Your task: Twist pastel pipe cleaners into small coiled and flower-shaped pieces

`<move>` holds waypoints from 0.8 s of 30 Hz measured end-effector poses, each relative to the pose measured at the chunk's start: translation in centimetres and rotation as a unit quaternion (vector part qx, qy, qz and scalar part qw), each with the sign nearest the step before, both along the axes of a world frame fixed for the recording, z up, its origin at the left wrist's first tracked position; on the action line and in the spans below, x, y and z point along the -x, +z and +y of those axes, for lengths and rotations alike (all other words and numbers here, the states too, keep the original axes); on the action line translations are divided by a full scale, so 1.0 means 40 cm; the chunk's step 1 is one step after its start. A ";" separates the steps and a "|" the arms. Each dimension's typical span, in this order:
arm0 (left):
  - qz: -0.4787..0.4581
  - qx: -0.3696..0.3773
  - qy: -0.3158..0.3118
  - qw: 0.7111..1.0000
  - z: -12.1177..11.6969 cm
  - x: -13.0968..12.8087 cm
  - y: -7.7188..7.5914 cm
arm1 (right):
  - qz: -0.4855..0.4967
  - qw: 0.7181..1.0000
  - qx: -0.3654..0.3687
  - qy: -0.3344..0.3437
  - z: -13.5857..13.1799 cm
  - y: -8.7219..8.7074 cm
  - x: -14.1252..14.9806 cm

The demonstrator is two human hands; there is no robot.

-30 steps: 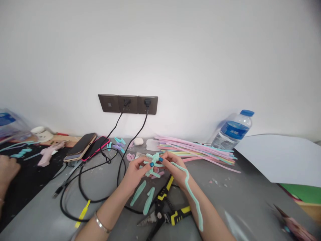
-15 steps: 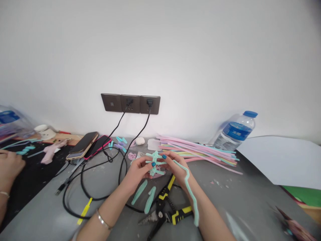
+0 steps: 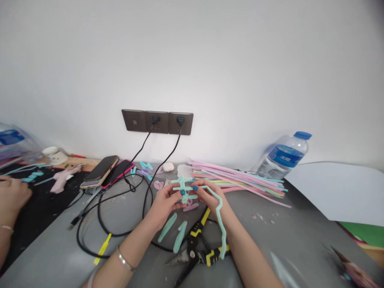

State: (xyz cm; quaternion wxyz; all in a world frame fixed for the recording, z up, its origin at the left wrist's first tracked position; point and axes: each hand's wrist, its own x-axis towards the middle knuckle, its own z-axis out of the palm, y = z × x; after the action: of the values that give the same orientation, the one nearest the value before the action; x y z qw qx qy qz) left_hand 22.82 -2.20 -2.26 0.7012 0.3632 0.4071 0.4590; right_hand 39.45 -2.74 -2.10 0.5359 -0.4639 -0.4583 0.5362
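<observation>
Between my two hands is a small mint-green pipe cleaner figure (image 3: 184, 185) with short arms sticking out to the sides. My left hand (image 3: 167, 200) pinches its lower left part between thumb and fingers. My right hand (image 3: 210, 197) pinches a mint pipe cleaner (image 3: 220, 216) at the figure's right side; its long bent tail hangs over my right wrist. Below my hands lie two folded mint pieces (image 3: 180, 237) and black-and-yellow wire pliers (image 3: 192, 253) with their handles spread. A pink pipe cleaner piece (image 3: 191, 205) shows just under the figure.
A bundle of pastel pipe cleaners (image 3: 240, 179) lies behind my right hand, near a water bottle (image 3: 283, 157) and white paper (image 3: 336, 192). Phones (image 3: 100, 172) and looped black cables (image 3: 78, 236) are at left. Another person's hand (image 3: 13, 198) is at the far left. Scissors (image 3: 349, 264) lie lower right.
Both hands and the figure have shifted slightly upward. The pipe cleaner's hanging tail has swung left and up, off my right forearm. The pink piece beneath shows differently.
</observation>
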 end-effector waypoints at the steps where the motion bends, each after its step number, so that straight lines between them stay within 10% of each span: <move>1: 0.004 -0.004 -0.003 1.000 0.000 0.000 0.001 | -0.008 1.000 -0.001 0.001 -0.001 0.002 0.000; 24: -0.055 0.031 0.000 0.998 0.011 0.007 0.009 | -0.011 1.000 -0.004 -0.022 -0.008 0.017 0.000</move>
State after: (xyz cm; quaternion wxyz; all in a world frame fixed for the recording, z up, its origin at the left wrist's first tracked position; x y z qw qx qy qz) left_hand 22.55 -1.78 -1.91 0.7333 0.3156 0.3819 0.4657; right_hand 39.46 -3.06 -1.43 0.5443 -0.4775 -0.4565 0.5170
